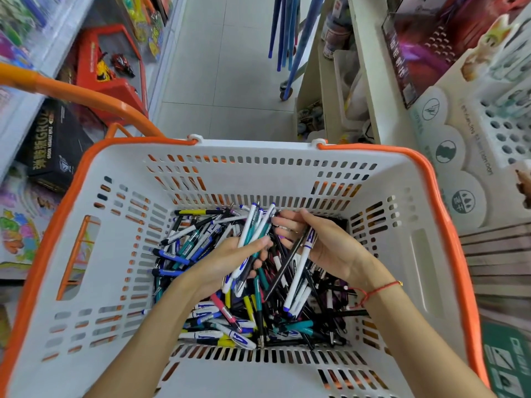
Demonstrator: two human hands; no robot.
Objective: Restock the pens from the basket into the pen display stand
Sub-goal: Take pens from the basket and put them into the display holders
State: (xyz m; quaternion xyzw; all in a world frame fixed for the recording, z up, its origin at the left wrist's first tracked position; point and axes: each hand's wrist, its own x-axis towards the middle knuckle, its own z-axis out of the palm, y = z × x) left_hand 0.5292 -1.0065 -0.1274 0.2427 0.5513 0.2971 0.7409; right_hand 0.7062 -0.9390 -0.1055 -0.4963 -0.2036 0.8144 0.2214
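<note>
While both hands clutch pens in basket, display stand right, toy boxes left

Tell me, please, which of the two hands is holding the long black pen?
The right hand, the one with the red string bracelet, holds the black pen beside a white one; the left hand grips only white and teal pens.

I see two bare forearms, no sleeves; a thin red string bracelet circles my right wrist.
</note>
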